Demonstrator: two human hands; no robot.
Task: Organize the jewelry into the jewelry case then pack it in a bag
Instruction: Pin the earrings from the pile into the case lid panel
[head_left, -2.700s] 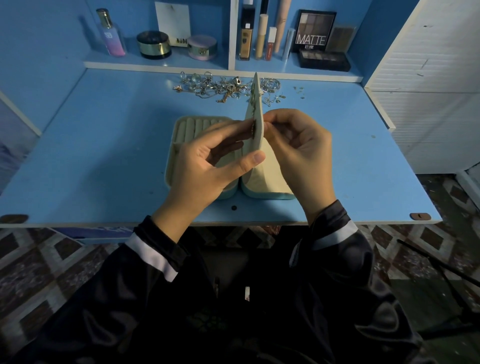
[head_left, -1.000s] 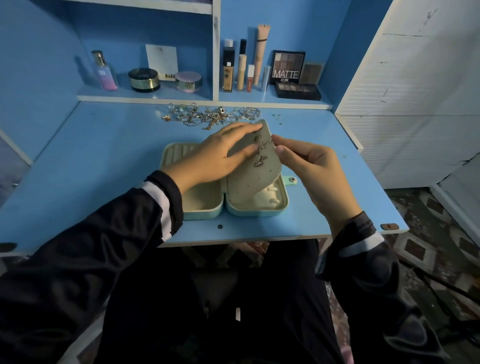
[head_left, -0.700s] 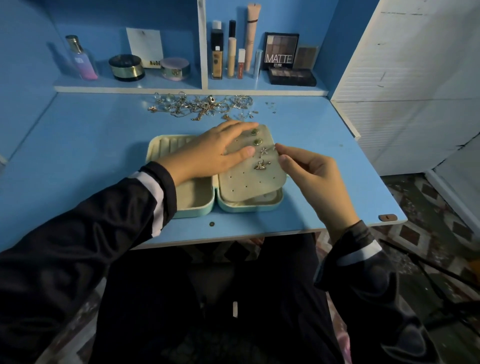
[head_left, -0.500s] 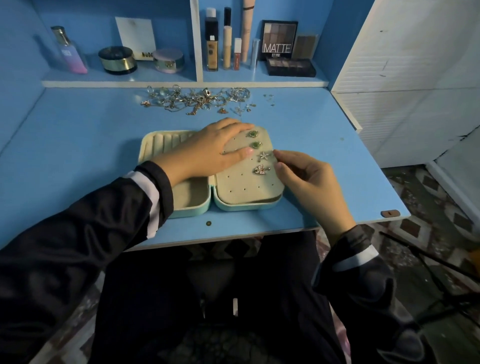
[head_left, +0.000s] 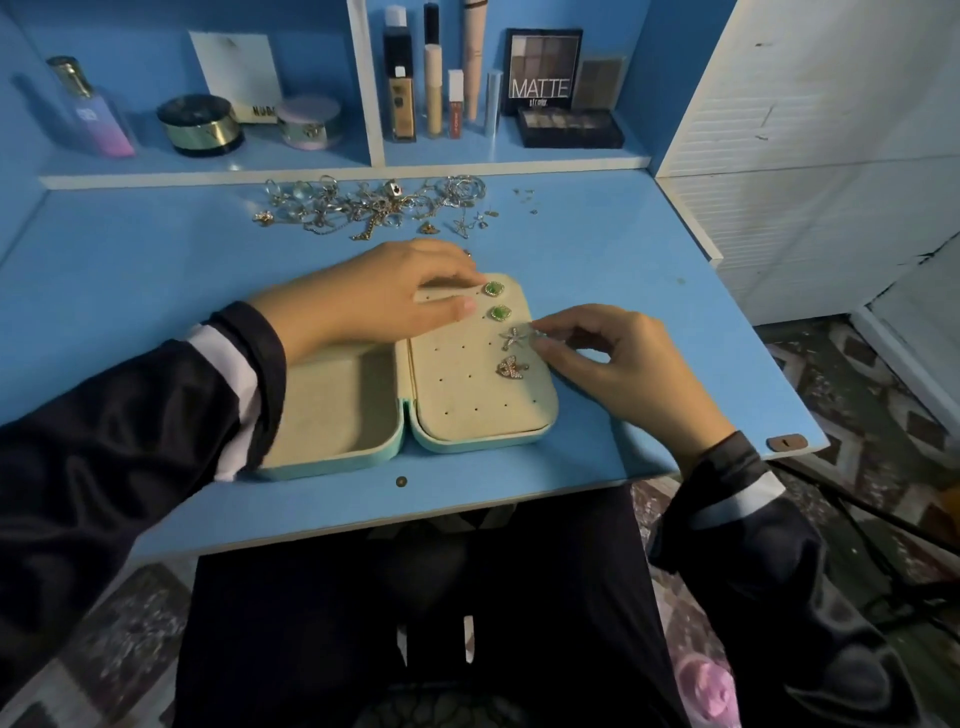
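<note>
Head view looks down on a blue desk (head_left: 130, 270) where the jewelry case (head_left: 332, 470) lies open at the centre. Its right half is covered by a beige earring panel (head_left: 467, 395) dotted with holes. Four pieces sit in a column along the panel's 3 o'clock side: two green earrings (head_left: 493, 289) at the top, a starfish earring (head_left: 513, 338) below them and a butterfly earring (head_left: 511, 367) lowest. The left hand (head_left: 374, 301) lies flat on the panel's 10 o'clock corner, fingers nearly straight and pressing down, holding nothing. The right hand (head_left: 613, 364) comes in from 4 o'clock, its thumb and forefinger pinched narrowly on the starfish earring's 3 o'clock tip. A tangled jewelry pile (head_left: 374, 205) rests at 12 o'clock from the case, just below a shelf holding an eyeshadow palette (head_left: 543, 70).
</note>
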